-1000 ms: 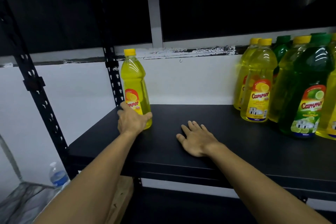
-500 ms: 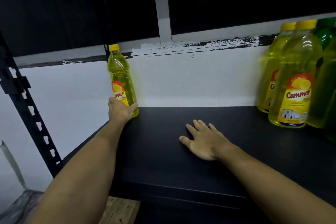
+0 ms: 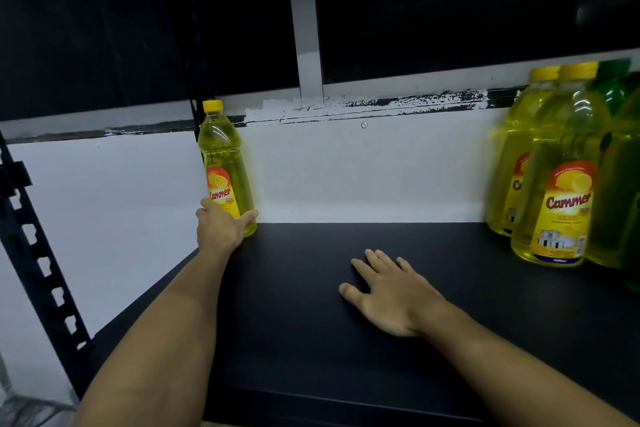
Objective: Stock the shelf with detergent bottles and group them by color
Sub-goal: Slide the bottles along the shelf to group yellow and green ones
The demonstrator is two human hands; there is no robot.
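A black shelf (image 3: 311, 340) fills the lower part of the head view, backed by a white wall (image 3: 346, 170) with a chipped, dark-painted ledge above it. A perforated black upright (image 3: 38, 253) of the rack runs down the left edge.

At the shelf's right end stands a tight cluster of detergent bottles: two yellow bottles (image 3: 561, 177) with yellow caps and red-and-yellow "Cammer" labels in front, green bottles (image 3: 620, 163) just behind and beside them (blurred, cut off by the frame edge, so their count cannot be told).

Well apart from that group, at the far left back corner of the shelf, a single yellow bottle (image 3: 223, 163) stands upright against the wall, label facing out.

The left hand (image 3: 220, 229) is clamped on this bottle's base: the thumb wraps round its right side, the fingers go round its left, and the bottle rises directly above and beyond the knuckles, its bottom on the shelf.

The right hand (image 3: 388, 291) lies flat, palm down on the bare shelf between the lone bottle and the cluster, fingers straight and slightly apart, holding nothing.
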